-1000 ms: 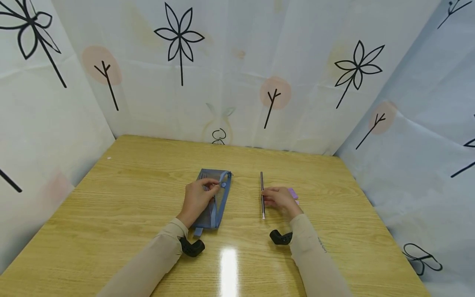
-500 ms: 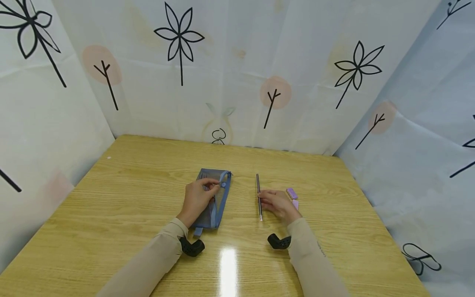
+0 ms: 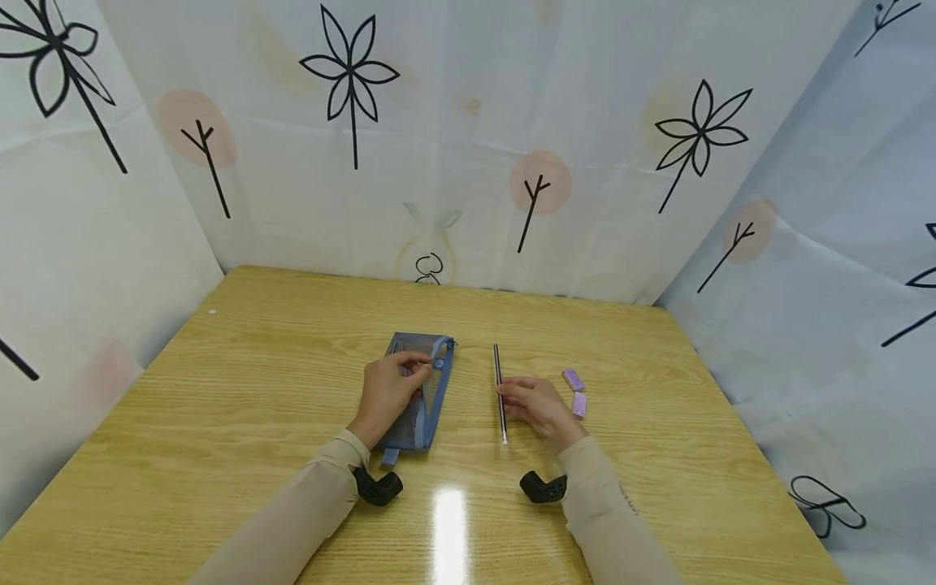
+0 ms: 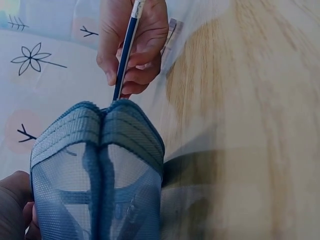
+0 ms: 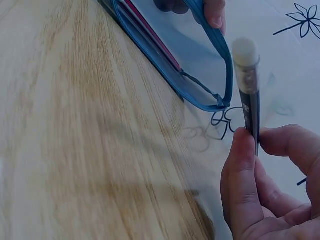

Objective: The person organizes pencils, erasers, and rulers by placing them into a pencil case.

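Note:
A blue mesh pencil case lies left of the table's middle. My left hand pinches its upper edge between thumb and fingers. In the right wrist view the zip mouth of the case gapes, and a slim pinkish-red stick lies inside. To the right of the case, my right hand pinches a dark striped pencil near its middle. The pencil's white eraser end points toward the person. Seen from the left wrist, the pencil stands just past the end of the case.
Two small purple blocks, one behind the other, lie on the table right of my right hand. Printed cloth walls border the wooden table at the back and sides. A tiny white scrap is at the far left.
My right hand has carried the pencil leftward, closer to the pencil case, and slightly toward the person, uncovering the purple blocks. The left hand keeps its hold on the case.

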A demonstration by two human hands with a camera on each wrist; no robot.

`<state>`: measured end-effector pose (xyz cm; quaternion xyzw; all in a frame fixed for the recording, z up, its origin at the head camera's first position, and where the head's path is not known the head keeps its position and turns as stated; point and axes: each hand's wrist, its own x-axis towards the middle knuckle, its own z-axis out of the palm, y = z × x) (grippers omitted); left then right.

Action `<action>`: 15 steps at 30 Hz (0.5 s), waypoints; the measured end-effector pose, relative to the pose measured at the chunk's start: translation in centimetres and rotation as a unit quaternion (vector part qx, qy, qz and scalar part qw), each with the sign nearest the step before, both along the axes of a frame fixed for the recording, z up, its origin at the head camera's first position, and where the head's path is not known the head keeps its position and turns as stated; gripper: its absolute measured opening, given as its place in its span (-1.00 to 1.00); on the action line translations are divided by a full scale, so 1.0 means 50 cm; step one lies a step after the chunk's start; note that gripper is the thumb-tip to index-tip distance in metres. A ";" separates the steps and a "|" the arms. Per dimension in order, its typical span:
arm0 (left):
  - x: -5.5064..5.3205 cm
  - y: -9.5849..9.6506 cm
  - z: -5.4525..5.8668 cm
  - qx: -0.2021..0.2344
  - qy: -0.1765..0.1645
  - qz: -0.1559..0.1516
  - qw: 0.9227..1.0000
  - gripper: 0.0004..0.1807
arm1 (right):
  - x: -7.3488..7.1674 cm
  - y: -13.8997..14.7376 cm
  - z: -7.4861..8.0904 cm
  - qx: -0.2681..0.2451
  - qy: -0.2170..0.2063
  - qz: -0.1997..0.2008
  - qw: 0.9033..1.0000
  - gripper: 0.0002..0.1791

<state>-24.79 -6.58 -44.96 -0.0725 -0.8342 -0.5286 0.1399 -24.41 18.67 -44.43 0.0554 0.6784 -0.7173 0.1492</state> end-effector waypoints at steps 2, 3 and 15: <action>0.000 0.000 0.001 -0.002 -0.001 0.001 1.000 -0.87 | 0.003 -0.006 0.000 0.001 0.003 0.006 1.000 -0.55; 0.000 0.001 0.001 -0.003 -0.001 0.002 1.000 -0.88 | 0.004 -0.009 0.000 0.001 0.005 0.009 1.000 -0.55; 0.003 0.001 0.005 0.005 0.006 -0.006 1.000 -0.87 | 0.020 -0.046 0.012 0.006 0.011 0.019 1.000 -0.56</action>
